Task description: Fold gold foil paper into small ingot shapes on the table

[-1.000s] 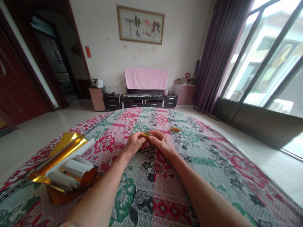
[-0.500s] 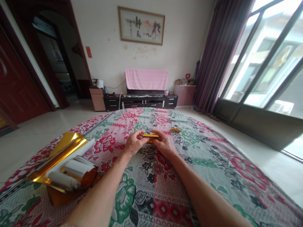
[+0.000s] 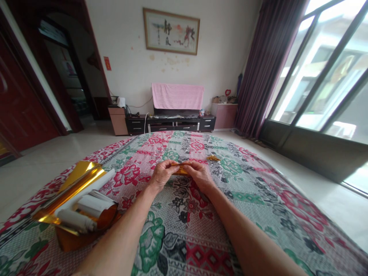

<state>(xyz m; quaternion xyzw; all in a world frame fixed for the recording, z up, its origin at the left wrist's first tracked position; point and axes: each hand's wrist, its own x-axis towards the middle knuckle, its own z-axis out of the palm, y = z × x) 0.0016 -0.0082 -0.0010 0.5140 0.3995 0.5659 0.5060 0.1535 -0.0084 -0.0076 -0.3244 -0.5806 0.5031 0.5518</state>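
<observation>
A small folded piece of gold foil paper [image 3: 181, 171] is pinched between my two hands above the middle of the patterned cloth. My left hand [image 3: 163, 174] grips its left end, thumb on the near side. On the right end, my right hand [image 3: 199, 174] holds on with its thumb and curled fingers. The thumbs lie close together near the upper edge, and the fingertips behind the paper are partly hidden. Just beyond my right hand lies a small folded gold foil piece [image 3: 213, 158] on the cloth.
Loosely rolled gold foil sheets with white backs [image 3: 86, 205] lie at the left of the cloth-covered table [image 3: 178, 230]. Past its far edge stands a low black cabinet [image 3: 138, 124] with a pink cloth [image 3: 178, 96] over something on it. Glass doors [image 3: 322, 76] are at the right.
The gold paper has turned in my fingers: its bright flat upper strip no longer shows, and more of its front face does. Both thumbs have moved in closer together along the upper edge.
</observation>
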